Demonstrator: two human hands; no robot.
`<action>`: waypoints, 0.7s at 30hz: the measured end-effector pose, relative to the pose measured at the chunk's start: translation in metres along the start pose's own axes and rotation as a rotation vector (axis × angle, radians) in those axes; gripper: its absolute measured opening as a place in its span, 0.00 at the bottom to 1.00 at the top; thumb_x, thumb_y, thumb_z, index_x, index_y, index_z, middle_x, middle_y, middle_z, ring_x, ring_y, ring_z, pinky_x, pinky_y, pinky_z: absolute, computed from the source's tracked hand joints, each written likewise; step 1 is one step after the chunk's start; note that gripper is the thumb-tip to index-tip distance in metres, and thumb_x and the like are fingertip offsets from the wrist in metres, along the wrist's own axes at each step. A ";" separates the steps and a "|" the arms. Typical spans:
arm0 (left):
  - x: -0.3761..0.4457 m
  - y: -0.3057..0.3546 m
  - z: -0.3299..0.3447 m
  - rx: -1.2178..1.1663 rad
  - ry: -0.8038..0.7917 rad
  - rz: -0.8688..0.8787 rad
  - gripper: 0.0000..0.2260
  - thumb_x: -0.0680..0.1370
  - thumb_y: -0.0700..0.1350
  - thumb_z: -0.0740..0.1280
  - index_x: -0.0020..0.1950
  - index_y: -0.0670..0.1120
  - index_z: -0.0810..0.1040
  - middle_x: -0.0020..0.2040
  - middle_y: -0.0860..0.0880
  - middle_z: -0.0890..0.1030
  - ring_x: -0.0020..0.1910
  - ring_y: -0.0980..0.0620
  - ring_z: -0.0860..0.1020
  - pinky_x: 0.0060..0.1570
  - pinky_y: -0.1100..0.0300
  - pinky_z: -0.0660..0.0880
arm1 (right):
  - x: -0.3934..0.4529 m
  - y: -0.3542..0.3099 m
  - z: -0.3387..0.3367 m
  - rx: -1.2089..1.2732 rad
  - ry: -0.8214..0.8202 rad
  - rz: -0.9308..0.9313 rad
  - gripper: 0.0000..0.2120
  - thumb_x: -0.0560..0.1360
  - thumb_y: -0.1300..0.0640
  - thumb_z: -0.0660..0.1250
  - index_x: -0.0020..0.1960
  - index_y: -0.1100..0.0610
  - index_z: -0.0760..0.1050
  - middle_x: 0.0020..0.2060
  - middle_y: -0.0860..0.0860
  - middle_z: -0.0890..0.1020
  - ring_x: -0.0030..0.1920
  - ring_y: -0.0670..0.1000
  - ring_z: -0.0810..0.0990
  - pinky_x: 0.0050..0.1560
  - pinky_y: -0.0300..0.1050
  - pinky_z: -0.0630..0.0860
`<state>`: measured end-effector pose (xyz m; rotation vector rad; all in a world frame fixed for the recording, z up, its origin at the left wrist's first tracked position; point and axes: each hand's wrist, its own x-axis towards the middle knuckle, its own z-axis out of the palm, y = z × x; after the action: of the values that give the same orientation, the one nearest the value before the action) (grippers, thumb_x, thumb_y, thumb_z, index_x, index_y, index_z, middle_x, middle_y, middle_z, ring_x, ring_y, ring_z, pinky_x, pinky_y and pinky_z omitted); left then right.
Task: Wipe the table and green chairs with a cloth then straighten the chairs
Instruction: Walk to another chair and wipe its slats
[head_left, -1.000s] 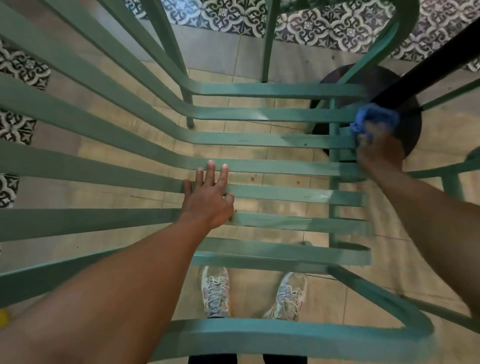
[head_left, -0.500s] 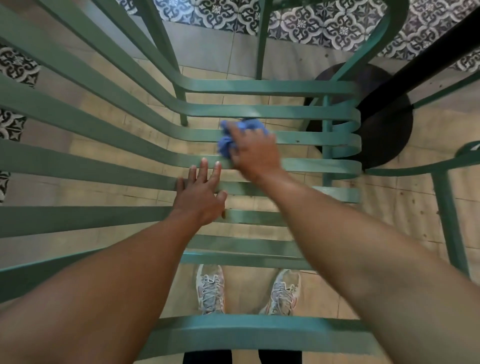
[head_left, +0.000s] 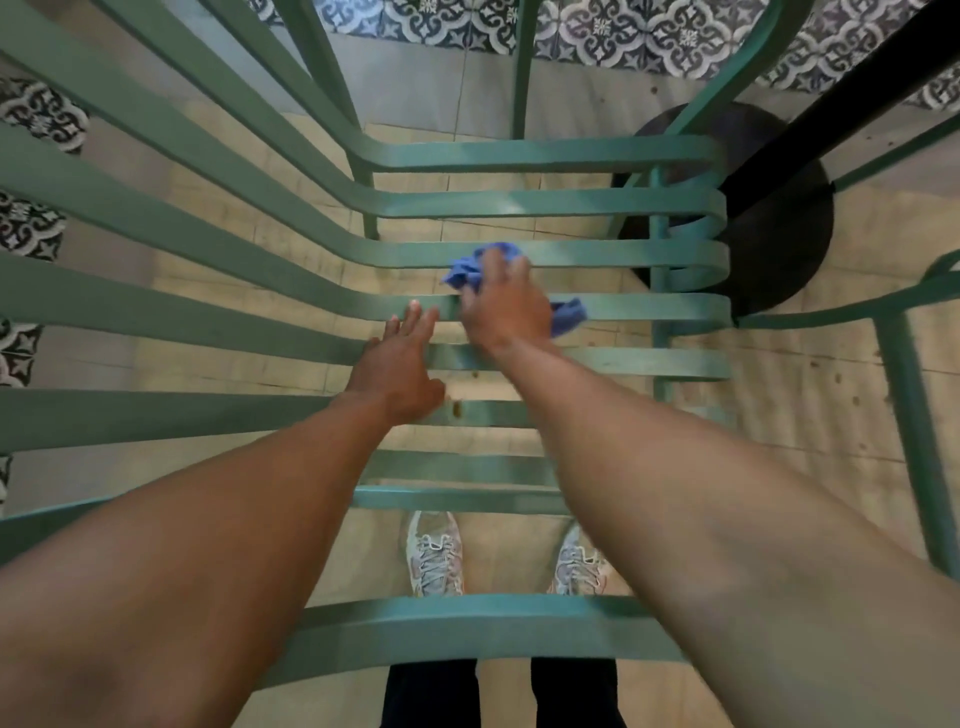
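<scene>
On flat slats (head_left: 623, 306), bunched cloth (head_left: 470, 267).

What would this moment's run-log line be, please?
phase: wiping seat | right hand: crumpled blue cloth | left hand: flat on green slatted metal chair

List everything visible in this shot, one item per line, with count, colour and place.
chair: one, green slatted metal, fills the frame below the camera
cloth: one, blue, bunched on a middle seat slat
table base: one, black, round, on the floor upper right
floor: beige tiles, patterned tiles along the top and left edges
shoes: two, pale, seen between the slats, bottom centre
left hand: flat on a slat, empty
right hand: pressing the cloth
</scene>
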<state>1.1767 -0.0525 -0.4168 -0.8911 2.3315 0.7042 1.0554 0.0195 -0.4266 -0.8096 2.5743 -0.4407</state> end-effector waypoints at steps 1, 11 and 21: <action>0.002 -0.002 -0.004 -0.060 0.034 -0.034 0.33 0.75 0.43 0.70 0.76 0.50 0.60 0.74 0.42 0.68 0.68 0.41 0.72 0.61 0.49 0.72 | -0.002 -0.028 0.012 0.037 -0.059 -0.077 0.18 0.80 0.50 0.58 0.67 0.55 0.65 0.60 0.59 0.69 0.53 0.60 0.76 0.51 0.50 0.70; -0.003 -0.011 -0.014 -0.115 0.037 -0.061 0.36 0.76 0.41 0.67 0.79 0.55 0.52 0.67 0.40 0.74 0.63 0.38 0.74 0.60 0.49 0.72 | -0.029 0.142 -0.083 -0.100 0.036 0.217 0.19 0.78 0.53 0.61 0.69 0.54 0.66 0.60 0.64 0.70 0.56 0.64 0.75 0.54 0.51 0.71; 0.007 -0.008 -0.029 -0.378 0.013 -0.094 0.21 0.82 0.60 0.49 0.68 0.55 0.73 0.67 0.43 0.75 0.63 0.42 0.74 0.65 0.49 0.68 | -0.048 -0.006 0.020 0.037 -0.188 0.076 0.21 0.80 0.56 0.58 0.71 0.54 0.61 0.62 0.59 0.68 0.53 0.59 0.76 0.49 0.48 0.70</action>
<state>1.1692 -0.0793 -0.4028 -1.1606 2.1859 1.1234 1.1040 0.0399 -0.4278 -0.7031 2.4063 -0.3696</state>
